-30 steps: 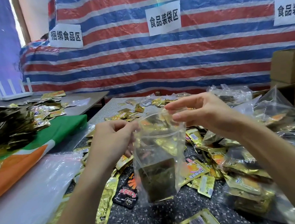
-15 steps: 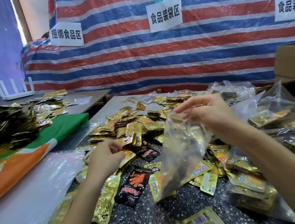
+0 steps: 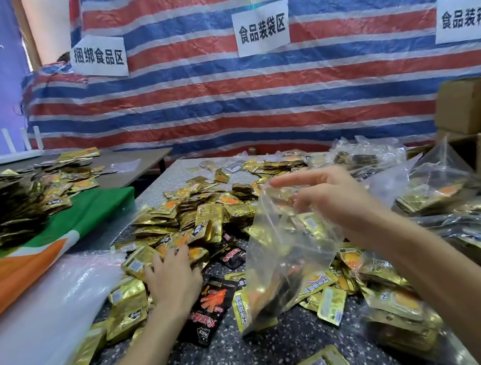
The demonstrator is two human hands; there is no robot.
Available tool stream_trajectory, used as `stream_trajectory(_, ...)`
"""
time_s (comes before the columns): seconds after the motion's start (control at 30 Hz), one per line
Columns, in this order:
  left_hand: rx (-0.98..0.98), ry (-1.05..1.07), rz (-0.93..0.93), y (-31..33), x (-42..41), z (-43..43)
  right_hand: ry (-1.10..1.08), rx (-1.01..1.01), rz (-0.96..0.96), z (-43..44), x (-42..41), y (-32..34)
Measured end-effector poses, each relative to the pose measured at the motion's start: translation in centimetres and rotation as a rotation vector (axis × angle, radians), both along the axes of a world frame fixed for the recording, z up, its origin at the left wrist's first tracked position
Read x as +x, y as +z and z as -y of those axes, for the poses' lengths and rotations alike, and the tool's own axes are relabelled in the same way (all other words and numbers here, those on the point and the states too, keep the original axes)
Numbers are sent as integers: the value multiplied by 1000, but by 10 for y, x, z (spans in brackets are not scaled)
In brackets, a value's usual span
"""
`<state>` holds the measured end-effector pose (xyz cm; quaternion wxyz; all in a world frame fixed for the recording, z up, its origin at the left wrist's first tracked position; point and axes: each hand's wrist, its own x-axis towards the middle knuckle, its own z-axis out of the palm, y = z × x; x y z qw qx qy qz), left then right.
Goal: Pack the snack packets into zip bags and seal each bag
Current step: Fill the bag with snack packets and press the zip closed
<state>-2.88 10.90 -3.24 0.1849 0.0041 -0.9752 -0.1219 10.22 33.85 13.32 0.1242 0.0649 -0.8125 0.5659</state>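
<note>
Fingers point(image 3: 297, 201) of right hand point(image 3: 329, 202) pinching bag point(image 3: 287, 254) rim, mouth seemingly open for filling; left hand point(image 3: 172, 278) spread over packets point(image 3: 195, 222), gathering.

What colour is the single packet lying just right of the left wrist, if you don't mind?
Black with red-orange print, seen in the head view.
</note>
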Motion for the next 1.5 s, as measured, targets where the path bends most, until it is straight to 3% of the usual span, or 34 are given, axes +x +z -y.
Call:
stream_trajectory(0.27,359,-87,-61,31,11,14,-94,28,-23,8,-3,-7)
stream_trajectory(0.6,1314,-500,-3,129,77,16,-71,239,68,16,10,3)
stream_trajectory(0.77,1456,-680,-89,171,118,11,-29,259,87,24,17,9)
stream_trajectory(0.87,1392,-783,-136,183,136,4,-2,237,86,24,16,9)
stream_trajectory(1.07,712,-732,-200,171,136,-11,0,151,109,29,16,13)
stream_trajectory(1.3,323,-638,-78,158,124,-14,-11,196,108,26,15,15)
stream_trajectory(1.5,241,-571,-132,150,128,-11,13,129,83,24,13,12)
